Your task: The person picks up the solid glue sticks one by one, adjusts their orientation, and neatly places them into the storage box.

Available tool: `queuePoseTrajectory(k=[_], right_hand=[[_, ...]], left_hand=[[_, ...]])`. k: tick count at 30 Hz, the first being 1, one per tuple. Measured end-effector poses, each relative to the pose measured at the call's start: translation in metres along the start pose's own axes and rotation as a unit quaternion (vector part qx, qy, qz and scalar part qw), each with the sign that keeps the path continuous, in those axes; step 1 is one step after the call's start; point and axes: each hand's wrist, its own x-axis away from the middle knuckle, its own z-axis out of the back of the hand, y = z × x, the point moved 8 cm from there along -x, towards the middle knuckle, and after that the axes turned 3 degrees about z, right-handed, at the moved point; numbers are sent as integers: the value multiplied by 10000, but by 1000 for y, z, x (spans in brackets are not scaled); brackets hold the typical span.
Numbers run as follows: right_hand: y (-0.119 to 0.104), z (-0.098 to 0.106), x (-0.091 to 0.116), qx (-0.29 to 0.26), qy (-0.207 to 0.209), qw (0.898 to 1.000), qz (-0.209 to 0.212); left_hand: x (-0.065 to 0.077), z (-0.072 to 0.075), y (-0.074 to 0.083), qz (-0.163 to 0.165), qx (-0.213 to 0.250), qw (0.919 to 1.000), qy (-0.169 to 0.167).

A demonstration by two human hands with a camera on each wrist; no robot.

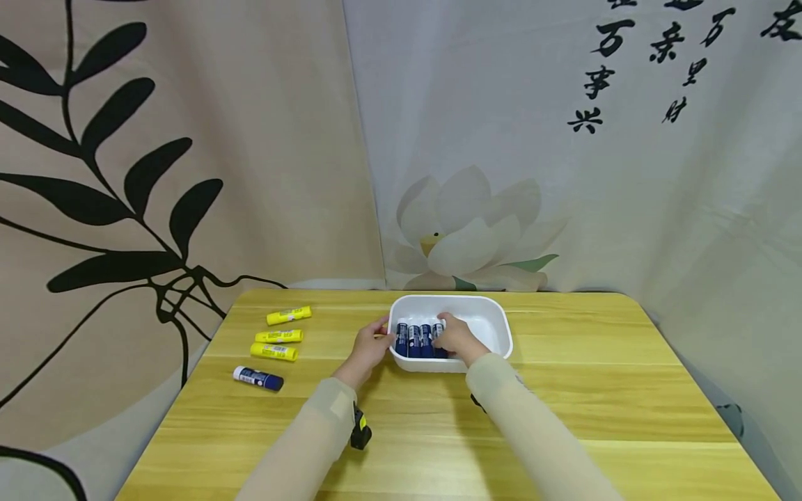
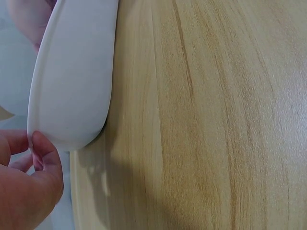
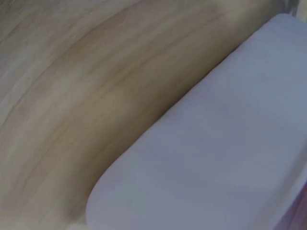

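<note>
A white container (image 2: 74, 81) turns its smooth outside to view. At the container's lower rounded corner, the left hand (image 2: 31, 184) pinches the rim (image 2: 35, 86). Part of the right hand (image 2: 33, 19) shows behind the rim, toward the container's upper end. Right of the container spreads a wood-grained table (image 2: 206, 115), with a soft shadow (image 2: 124, 191) beside the container.

A white, round-cornered rectangular tray (image 1: 489, 327) sits upright; four dark-blue cylindrical tubes with pale-marked labels (image 1: 414, 342) lie side by side in its left half, the rightmost partly hidden.
</note>
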Motion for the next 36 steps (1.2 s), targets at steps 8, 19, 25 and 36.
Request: queuePoseTrajectory(k=[8,19,25,36], right_hand=[[-6,-2,5,342,-198,9991,175],[-20,30,14,816,324,9885,1231],[-18,72,31,784,1008,9742,1862],[40,117,46,451,994,9816,1568]], left_hand=[[1,1,1,-36,-1,10000,-7],[2,-1,4,-130,82,9999,-18],[2,1,3,-78,54,10000,18],[1,1,3,-86,122,9999,19]])
